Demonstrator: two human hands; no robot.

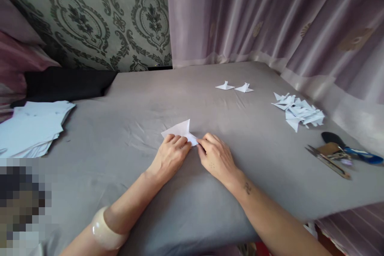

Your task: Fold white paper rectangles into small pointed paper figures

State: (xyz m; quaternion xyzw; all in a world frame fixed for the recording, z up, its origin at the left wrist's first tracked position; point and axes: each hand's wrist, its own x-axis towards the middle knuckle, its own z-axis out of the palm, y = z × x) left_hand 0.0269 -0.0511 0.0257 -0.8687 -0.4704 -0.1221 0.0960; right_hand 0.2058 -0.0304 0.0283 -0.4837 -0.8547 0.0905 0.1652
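Observation:
A partly folded piece of white paper [179, 129] lies at the middle of the grey-covered surface, with one pointed flap standing up. My left hand [174, 153] rests over its near edge, fingers curled down onto it. My right hand [216, 155] pinches the paper's right tip between thumb and forefinger. The underside of the fold is hidden by my left fingers. A pale bangle [108, 230] sits on my left forearm.
Two folded paper birds [225, 86] stand farther back. A pile of folded paper pieces [300, 110] lies at right, near blue-handled scissors [363, 155] and a slim metal tool [328, 163]. A stack of white sheets [30, 126] lies left, before a black cloth [69, 84]. Curtains [240, 16] border the back.

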